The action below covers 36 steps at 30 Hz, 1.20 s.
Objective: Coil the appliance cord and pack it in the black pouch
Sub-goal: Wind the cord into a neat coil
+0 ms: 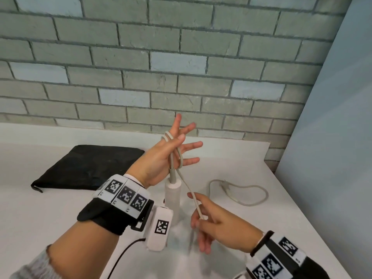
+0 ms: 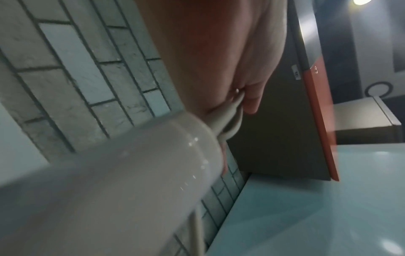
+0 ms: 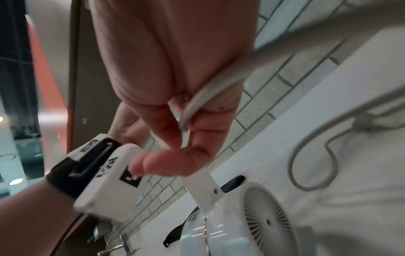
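The grey appliance cord (image 1: 186,184) leaves the white appliance's upright handle (image 1: 173,196) and loops round my raised left hand (image 1: 177,146), whose fingers are spread straight. From there it slants down to my right hand (image 1: 201,216), which pinches it between thumb and fingers. The rest of the cord and its plug (image 1: 226,188) lie loose on the table to the right. The black pouch (image 1: 88,168) lies flat at the back left. In the right wrist view the cord (image 3: 219,81) runs through the pinch above the appliance's round vent grille (image 3: 263,221). In the left wrist view the handle (image 2: 131,173) fills the foreground.
Everything sits on a white table (image 1: 261,228) against a grey brick wall (image 1: 181,67). A pale panel (image 1: 332,117) stands along the table's right side. A thin black wire (image 1: 120,256) runs from my left wrist camera.
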Each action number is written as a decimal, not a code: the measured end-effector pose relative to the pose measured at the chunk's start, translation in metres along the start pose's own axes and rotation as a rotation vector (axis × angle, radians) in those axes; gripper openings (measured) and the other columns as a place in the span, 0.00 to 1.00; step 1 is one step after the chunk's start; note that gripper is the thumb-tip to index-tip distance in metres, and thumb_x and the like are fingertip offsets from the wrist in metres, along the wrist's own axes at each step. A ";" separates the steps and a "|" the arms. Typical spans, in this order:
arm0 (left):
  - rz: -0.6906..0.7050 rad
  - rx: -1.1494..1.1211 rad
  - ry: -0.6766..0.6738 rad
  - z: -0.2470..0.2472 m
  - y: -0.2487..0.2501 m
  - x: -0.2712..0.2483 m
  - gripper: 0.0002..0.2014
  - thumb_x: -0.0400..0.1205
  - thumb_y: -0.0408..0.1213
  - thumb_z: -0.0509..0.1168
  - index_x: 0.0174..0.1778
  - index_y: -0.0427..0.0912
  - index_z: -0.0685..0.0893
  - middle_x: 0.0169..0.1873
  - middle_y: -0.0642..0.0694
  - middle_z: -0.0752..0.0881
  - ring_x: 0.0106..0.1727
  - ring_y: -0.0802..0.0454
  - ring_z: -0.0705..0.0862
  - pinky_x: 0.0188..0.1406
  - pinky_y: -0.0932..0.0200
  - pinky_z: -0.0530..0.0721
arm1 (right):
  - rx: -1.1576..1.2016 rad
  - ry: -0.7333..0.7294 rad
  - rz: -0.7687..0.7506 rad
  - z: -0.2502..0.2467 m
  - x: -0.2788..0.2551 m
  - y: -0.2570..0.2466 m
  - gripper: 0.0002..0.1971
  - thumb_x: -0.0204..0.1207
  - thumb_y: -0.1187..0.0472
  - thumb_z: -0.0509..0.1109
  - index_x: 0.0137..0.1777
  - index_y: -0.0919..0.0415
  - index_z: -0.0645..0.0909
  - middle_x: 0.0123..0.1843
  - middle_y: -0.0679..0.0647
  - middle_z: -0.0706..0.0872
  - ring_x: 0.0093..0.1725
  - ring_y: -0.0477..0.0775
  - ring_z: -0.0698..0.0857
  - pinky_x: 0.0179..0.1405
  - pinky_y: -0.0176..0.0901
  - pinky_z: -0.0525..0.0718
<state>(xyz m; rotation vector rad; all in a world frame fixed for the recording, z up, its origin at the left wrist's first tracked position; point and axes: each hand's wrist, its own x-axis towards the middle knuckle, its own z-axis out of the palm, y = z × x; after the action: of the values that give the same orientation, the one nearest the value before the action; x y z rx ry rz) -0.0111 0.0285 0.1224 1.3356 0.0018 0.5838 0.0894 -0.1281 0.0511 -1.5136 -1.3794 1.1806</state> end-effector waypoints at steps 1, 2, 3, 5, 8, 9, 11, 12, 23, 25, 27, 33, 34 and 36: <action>0.016 0.060 0.023 -0.003 0.000 0.002 0.29 0.83 0.40 0.51 0.77 0.65 0.48 0.73 0.57 0.69 0.69 0.49 0.77 0.59 0.50 0.84 | -0.089 -0.001 0.000 0.000 -0.003 -0.001 0.21 0.82 0.67 0.54 0.71 0.48 0.59 0.42 0.50 0.77 0.23 0.45 0.79 0.24 0.35 0.79; 0.032 0.122 0.048 -0.005 0.001 0.003 0.28 0.85 0.38 0.50 0.77 0.67 0.47 0.74 0.57 0.67 0.70 0.51 0.76 0.60 0.50 0.83 | -0.241 0.024 -0.016 -0.003 -0.005 -0.002 0.18 0.83 0.63 0.54 0.70 0.47 0.62 0.38 0.47 0.78 0.22 0.41 0.77 0.24 0.31 0.76; 0.044 0.186 0.070 -0.008 0.003 0.004 0.28 0.86 0.37 0.48 0.75 0.70 0.46 0.75 0.57 0.66 0.71 0.52 0.75 0.63 0.49 0.82 | -0.426 0.065 -0.052 -0.008 -0.007 -0.003 0.14 0.82 0.59 0.56 0.67 0.48 0.68 0.33 0.44 0.78 0.23 0.40 0.75 0.25 0.29 0.74; 0.057 0.316 0.083 -0.013 0.008 0.006 0.28 0.86 0.37 0.49 0.70 0.75 0.47 0.73 0.59 0.66 0.71 0.55 0.75 0.68 0.48 0.77 | -0.715 0.136 -0.153 -0.022 -0.012 -0.007 0.09 0.80 0.55 0.60 0.59 0.50 0.77 0.28 0.38 0.76 0.26 0.35 0.75 0.30 0.28 0.70; 0.025 0.456 0.061 -0.019 0.013 0.007 0.29 0.86 0.37 0.51 0.70 0.76 0.48 0.72 0.60 0.69 0.67 0.58 0.79 0.68 0.52 0.73 | -0.688 0.225 -0.317 -0.043 -0.021 -0.030 0.07 0.79 0.58 0.63 0.49 0.53 0.82 0.32 0.31 0.81 0.32 0.33 0.78 0.33 0.26 0.70; 0.006 0.469 0.030 -0.019 0.014 0.007 0.29 0.86 0.37 0.50 0.72 0.74 0.48 0.71 0.59 0.71 0.64 0.56 0.82 0.66 0.56 0.75 | -0.642 0.282 -0.384 -0.049 -0.023 -0.041 0.07 0.78 0.58 0.63 0.48 0.53 0.82 0.35 0.32 0.83 0.34 0.36 0.80 0.34 0.27 0.72; -0.048 0.461 -0.058 -0.014 0.014 0.007 0.27 0.86 0.37 0.49 0.74 0.69 0.49 0.64 0.55 0.81 0.56 0.53 0.88 0.58 0.65 0.80 | -0.583 0.428 -0.495 -0.059 -0.026 -0.064 0.06 0.77 0.54 0.64 0.46 0.49 0.83 0.38 0.42 0.86 0.38 0.43 0.83 0.38 0.34 0.78; -0.081 0.458 -0.104 -0.010 0.014 0.007 0.24 0.86 0.38 0.49 0.74 0.67 0.53 0.58 0.53 0.86 0.52 0.50 0.89 0.54 0.68 0.81 | -0.576 0.492 -0.533 -0.063 -0.027 -0.075 0.05 0.75 0.53 0.65 0.45 0.48 0.83 0.38 0.45 0.87 0.39 0.47 0.83 0.39 0.36 0.78; -0.256 0.238 -0.521 0.022 -0.004 -0.008 0.27 0.75 0.61 0.53 0.68 0.53 0.72 0.40 0.50 0.92 0.31 0.58 0.87 0.68 0.44 0.77 | -0.342 0.722 -0.565 -0.079 0.022 -0.103 0.06 0.68 0.58 0.75 0.38 0.60 0.84 0.27 0.52 0.80 0.28 0.45 0.74 0.30 0.37 0.73; -0.257 0.155 -0.480 0.021 -0.005 -0.007 0.24 0.76 0.53 0.58 0.68 0.56 0.72 0.48 0.49 0.91 0.42 0.54 0.90 0.55 0.55 0.85 | -0.359 0.727 -0.522 -0.079 0.035 -0.091 0.03 0.70 0.58 0.73 0.38 0.56 0.85 0.26 0.42 0.82 0.28 0.40 0.75 0.31 0.33 0.74; -0.242 0.091 -0.416 0.022 -0.001 -0.008 0.25 0.74 0.52 0.62 0.69 0.58 0.72 0.55 0.49 0.88 0.51 0.51 0.89 0.50 0.58 0.87 | -0.413 0.703 -0.470 -0.075 0.044 -0.076 0.03 0.74 0.61 0.70 0.41 0.55 0.86 0.30 0.38 0.86 0.32 0.38 0.81 0.38 0.35 0.79; -0.120 -0.043 -0.270 0.019 0.000 -0.005 0.31 0.71 0.51 0.68 0.71 0.59 0.69 0.68 0.55 0.79 0.58 0.49 0.86 0.46 0.56 0.89 | -0.485 0.416 -0.328 -0.039 0.056 -0.029 0.17 0.77 0.75 0.57 0.66 0.72 0.75 0.66 0.73 0.78 0.66 0.70 0.77 0.63 0.46 0.76; -0.104 -0.047 -0.252 0.018 0.000 -0.005 0.31 0.70 0.50 0.69 0.71 0.60 0.70 0.70 0.56 0.76 0.60 0.50 0.85 0.45 0.56 0.89 | -0.556 0.419 -0.310 -0.033 0.060 -0.023 0.18 0.79 0.71 0.58 0.67 0.67 0.75 0.67 0.67 0.79 0.66 0.66 0.77 0.67 0.47 0.76; -0.071 -0.014 -0.224 0.016 0.000 -0.004 0.32 0.68 0.50 0.71 0.69 0.63 0.70 0.73 0.61 0.70 0.64 0.52 0.83 0.46 0.57 0.89 | -0.582 0.431 -0.306 -0.025 0.063 -0.017 0.19 0.79 0.64 0.60 0.70 0.61 0.71 0.58 0.54 0.84 0.55 0.50 0.83 0.56 0.35 0.79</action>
<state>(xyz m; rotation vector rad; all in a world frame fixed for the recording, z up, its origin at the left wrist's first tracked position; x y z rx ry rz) -0.0093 0.0129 0.1255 1.3761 -0.1368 0.3718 0.1083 -0.0623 0.0653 -1.7266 -1.6424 0.2384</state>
